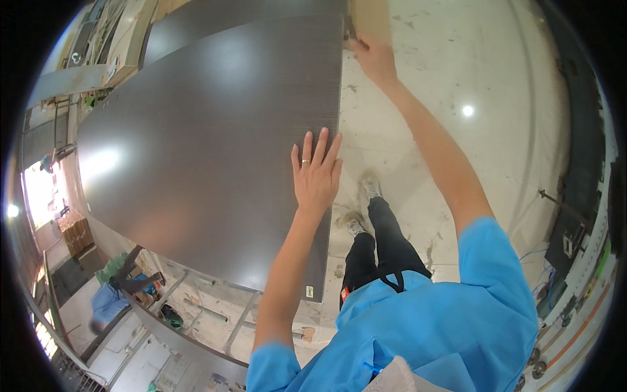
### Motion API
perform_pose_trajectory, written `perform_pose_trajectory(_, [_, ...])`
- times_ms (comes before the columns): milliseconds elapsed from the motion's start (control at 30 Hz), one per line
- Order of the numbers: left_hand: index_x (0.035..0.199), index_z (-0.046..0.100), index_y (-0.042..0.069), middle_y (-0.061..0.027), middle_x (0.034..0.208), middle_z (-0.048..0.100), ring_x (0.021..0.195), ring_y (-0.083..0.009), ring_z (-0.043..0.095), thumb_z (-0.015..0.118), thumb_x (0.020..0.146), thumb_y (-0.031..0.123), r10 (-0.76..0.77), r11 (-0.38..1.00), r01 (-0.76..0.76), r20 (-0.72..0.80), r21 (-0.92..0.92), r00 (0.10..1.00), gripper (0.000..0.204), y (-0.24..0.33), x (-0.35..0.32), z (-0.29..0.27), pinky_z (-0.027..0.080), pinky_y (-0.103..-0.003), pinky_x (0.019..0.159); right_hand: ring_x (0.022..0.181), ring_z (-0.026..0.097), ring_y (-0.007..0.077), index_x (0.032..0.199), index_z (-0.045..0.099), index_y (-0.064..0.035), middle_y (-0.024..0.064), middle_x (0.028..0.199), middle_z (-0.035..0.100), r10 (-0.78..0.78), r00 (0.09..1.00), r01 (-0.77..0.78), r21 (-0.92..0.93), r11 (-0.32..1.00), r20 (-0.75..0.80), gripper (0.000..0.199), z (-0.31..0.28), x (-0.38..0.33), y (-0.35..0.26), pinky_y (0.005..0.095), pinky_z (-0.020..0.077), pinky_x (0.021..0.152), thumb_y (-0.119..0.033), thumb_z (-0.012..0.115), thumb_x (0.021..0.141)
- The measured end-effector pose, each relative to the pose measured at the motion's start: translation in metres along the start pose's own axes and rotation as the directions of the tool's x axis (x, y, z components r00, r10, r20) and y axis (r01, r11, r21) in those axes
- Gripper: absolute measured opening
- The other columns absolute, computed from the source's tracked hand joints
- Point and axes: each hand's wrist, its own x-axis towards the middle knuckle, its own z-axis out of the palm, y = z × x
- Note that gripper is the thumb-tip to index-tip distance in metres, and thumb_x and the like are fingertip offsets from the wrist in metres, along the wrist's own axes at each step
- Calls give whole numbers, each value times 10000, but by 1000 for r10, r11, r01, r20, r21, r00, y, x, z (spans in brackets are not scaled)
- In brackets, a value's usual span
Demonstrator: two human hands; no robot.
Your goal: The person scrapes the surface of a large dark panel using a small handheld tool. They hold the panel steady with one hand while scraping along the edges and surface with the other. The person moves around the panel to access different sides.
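A large dark grey-brown panel with a smooth, faintly grained face lies in front of me and stretches to the left. My left hand rests flat on it near its right edge, fingers spread, with a ring on one finger. Reaching farther out, my right hand is closed at the far end of that edge. A small dark thing shows at its fingertips, too little of it to name. Near the panel's close corner sits a small pale label.
Another dark panel lies beyond, beside stacked boards. A metal frame shows below the near edge. At the lower left is another person in blue. Dark machinery with a rail runs along the right, past the pale floor.
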Motion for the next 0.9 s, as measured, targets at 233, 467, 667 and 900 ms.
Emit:
perform_pose_trajectory(233, [1621, 575, 272, -28, 1738, 466, 1630, -348, 359, 607, 1075, 298, 86, 993, -68, 202, -94, 976, 547, -50, -107, -22, 261, -576, 1336, 818, 742, 243, 1332, 779, -109, 96, 939, 800, -18, 999, 23, 129, 991, -45, 337, 33, 80, 39, 376, 576, 757, -315, 675, 1087])
perform_pose_trajectory(467, [1677, 457, 59, -199, 1753, 395, 1632, -404, 329, 461, 1162, 344, -500, 861, 508, -182, -2, 847, 589, -175, -203, -39, 245, -539, 1329, 990, 768, 359, 1229, 777, -56, 172, 1071, 800, -304, 952, 302, 54, 952, 27, 259, 29, 78, 48, 458, 587, 844, -220, 685, 1051])
perform_pose_trajectory(667, [1678, 417, 4, -245, 1746, 373, 1619, -448, 323, 420, 1166, 348, -571, 818, 573, -189, -46, 799, 617, -173, -201, -35, 256, -578, 1318, 978, 761, 247, 1405, 733, -207, 54, 1056, 772, -461, 819, 498, -26, 867, 343, 345, 4, -93, -6, 355, 658, 770, -188, 617, 1080])
perform_pose_trajectory(900, [1674, 427, 12, -242, 1734, 395, 1612, -451, 336, 431, 1161, 370, -583, 809, 586, -179, -43, 792, 626, -176, -204, -37, 277, -575, 1310, 946, 754, 282, 1394, 733, -160, 91, 1054, 771, -530, 801, 578, -125, 807, 278, 327, 1, -47, -4, 426, 646, 809, -175, 588, 1101])
